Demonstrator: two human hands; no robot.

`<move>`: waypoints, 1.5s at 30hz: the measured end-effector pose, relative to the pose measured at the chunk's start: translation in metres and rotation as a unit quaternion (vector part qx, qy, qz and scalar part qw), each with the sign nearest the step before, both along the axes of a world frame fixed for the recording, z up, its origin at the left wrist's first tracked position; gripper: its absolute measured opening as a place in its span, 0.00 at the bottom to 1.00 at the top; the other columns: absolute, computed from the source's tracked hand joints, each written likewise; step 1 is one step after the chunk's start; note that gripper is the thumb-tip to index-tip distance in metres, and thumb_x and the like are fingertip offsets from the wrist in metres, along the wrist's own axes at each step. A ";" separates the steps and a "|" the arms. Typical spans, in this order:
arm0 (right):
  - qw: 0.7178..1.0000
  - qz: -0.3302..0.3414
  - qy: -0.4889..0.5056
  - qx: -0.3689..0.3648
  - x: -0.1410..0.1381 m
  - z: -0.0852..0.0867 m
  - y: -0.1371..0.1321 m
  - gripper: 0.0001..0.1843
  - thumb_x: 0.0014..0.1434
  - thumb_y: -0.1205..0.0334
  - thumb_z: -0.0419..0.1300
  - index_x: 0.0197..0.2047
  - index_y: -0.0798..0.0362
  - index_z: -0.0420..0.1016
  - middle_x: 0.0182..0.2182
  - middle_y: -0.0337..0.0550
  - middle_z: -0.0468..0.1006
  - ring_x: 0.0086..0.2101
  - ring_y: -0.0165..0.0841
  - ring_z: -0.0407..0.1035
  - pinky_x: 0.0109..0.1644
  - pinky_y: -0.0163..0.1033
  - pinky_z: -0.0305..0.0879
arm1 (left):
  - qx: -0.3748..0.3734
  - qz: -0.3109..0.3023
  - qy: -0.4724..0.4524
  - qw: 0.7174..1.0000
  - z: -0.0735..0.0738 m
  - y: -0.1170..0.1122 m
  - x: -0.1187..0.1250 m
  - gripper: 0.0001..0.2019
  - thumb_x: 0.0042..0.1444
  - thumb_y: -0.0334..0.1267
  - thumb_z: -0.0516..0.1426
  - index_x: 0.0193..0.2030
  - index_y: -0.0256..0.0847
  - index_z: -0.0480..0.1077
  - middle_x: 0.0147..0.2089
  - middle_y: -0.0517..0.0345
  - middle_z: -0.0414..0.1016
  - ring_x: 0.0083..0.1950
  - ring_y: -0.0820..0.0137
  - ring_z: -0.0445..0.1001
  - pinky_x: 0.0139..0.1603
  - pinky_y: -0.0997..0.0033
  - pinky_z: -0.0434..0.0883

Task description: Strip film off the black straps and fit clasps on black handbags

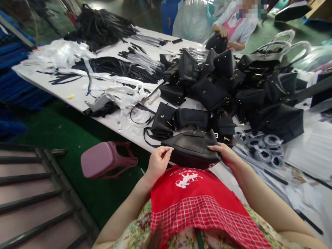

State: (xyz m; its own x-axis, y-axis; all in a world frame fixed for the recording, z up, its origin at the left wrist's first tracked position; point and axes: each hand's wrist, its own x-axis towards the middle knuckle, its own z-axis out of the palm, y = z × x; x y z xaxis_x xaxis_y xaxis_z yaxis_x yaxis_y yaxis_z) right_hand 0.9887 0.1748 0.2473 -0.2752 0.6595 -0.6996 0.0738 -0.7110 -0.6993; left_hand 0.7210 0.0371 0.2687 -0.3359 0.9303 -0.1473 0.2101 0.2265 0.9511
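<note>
A black handbag [192,147] lies tilted at the table's near edge, right in front of my red apron. My right hand [224,154] grips its right end, thumb on top and the other fingers mostly hidden. At the bag's left end my left hand [159,160] is closed, thumb and forefinger pinched together; anything between them is too small to make out. Just beyond the bag stands a small black bag [163,119] with a gold clasp and a thin strap. Another black bag [194,118] lies beside it.
Many black bags [211,91] are heaped across the white table [61,86]. Black straps [111,67] and clear plastic wrapping [59,55] lie to the left, coiled grey rolls [263,148] to the right. A pink stool [100,159] stands left. Across the table a person [241,31] handles a black bag.
</note>
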 end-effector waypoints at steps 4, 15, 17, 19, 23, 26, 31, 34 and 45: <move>0.996 -0.059 0.063 -0.035 -0.018 0.040 -0.013 0.02 0.50 0.68 0.65 0.29 0.57 0.78 0.23 0.43 0.80 0.22 0.30 0.73 0.27 0.31 0.71 | 0.176 -0.120 0.139 0.967 0.055 0.011 0.015 0.06 0.61 0.35 0.57 0.40 0.39 0.76 0.35 0.56 0.76 0.37 0.72 0.74 0.40 0.73 0.72; 0.974 -0.128 0.139 -0.127 -0.051 0.062 -0.046 0.05 0.57 0.68 0.60 0.32 0.58 0.77 0.26 0.44 0.81 0.25 0.32 0.74 0.31 0.36 0.75 | 0.228 -0.225 0.253 0.913 0.069 0.029 0.037 0.09 0.60 0.39 0.60 0.44 0.37 0.72 0.36 0.56 0.75 0.35 0.73 0.73 0.37 0.74 0.73; 0.974 -0.130 0.136 -0.123 -0.051 0.057 -0.048 0.03 0.56 0.67 0.62 0.33 0.58 0.77 0.26 0.43 0.81 0.25 0.33 0.74 0.31 0.37 0.75 | 0.228 -0.238 0.273 0.904 0.067 0.030 0.036 0.07 0.61 0.39 0.59 0.42 0.38 0.72 0.36 0.56 0.75 0.37 0.72 0.74 0.40 0.73 0.72; 0.973 -0.133 0.138 -0.130 -0.051 0.055 -0.049 0.04 0.56 0.67 0.62 0.34 0.58 0.77 0.25 0.43 0.81 0.24 0.33 0.74 0.31 0.38 0.75 | 0.221 -0.257 0.293 0.894 0.065 0.030 0.036 0.07 0.63 0.39 0.57 0.40 0.38 0.72 0.36 0.56 0.76 0.37 0.71 0.74 0.41 0.71 0.72; 0.965 -0.154 0.144 -0.155 -0.052 0.053 -0.052 0.05 0.59 0.69 0.59 0.33 0.58 0.76 0.26 0.43 0.82 0.24 0.31 0.74 0.30 0.36 0.75 | 0.185 -0.283 0.302 0.891 0.063 0.032 0.036 0.10 0.64 0.40 0.55 0.35 0.39 0.72 0.33 0.56 0.75 0.35 0.70 0.72 0.40 0.69 0.70; 0.961 -0.149 0.158 -0.174 -0.051 0.049 -0.053 0.07 0.60 0.69 0.56 0.34 0.57 0.76 0.26 0.42 0.82 0.24 0.31 0.74 0.32 0.36 0.76 | 0.153 -0.298 0.236 0.912 0.064 0.031 0.035 0.08 0.62 0.39 0.57 0.33 0.39 0.71 0.32 0.56 0.75 0.36 0.69 0.73 0.41 0.69 0.70; 0.960 -0.136 0.172 -0.172 -0.045 0.033 -0.054 0.06 0.59 0.68 0.56 0.34 0.53 0.75 0.28 0.40 0.82 0.28 0.32 0.76 0.36 0.37 0.77 | 0.032 -0.248 -0.033 0.968 0.057 0.017 0.027 0.07 0.62 0.39 0.57 0.36 0.38 0.68 0.36 0.55 0.77 0.30 0.74 0.74 0.33 0.74 0.72; 0.961 -0.130 0.177 -0.169 -0.042 0.026 -0.055 0.05 0.57 0.68 0.57 0.34 0.51 0.75 0.28 0.39 0.82 0.29 0.33 0.77 0.38 0.37 0.77 | -0.013 -0.209 -0.083 0.974 0.048 0.010 0.022 0.07 0.62 0.38 0.56 0.43 0.38 0.70 0.33 0.57 0.76 0.26 0.76 0.73 0.29 0.76 0.71; 0.962 -0.134 0.152 -0.183 -0.043 0.023 -0.055 0.06 0.57 0.70 0.57 0.34 0.53 0.74 0.27 0.39 0.82 0.27 0.32 0.76 0.35 0.35 0.77 | 0.098 -0.262 0.192 0.941 0.030 0.007 0.030 0.08 0.59 0.40 0.60 0.39 0.40 0.78 0.35 0.55 0.75 0.32 0.74 0.73 0.35 0.74 0.73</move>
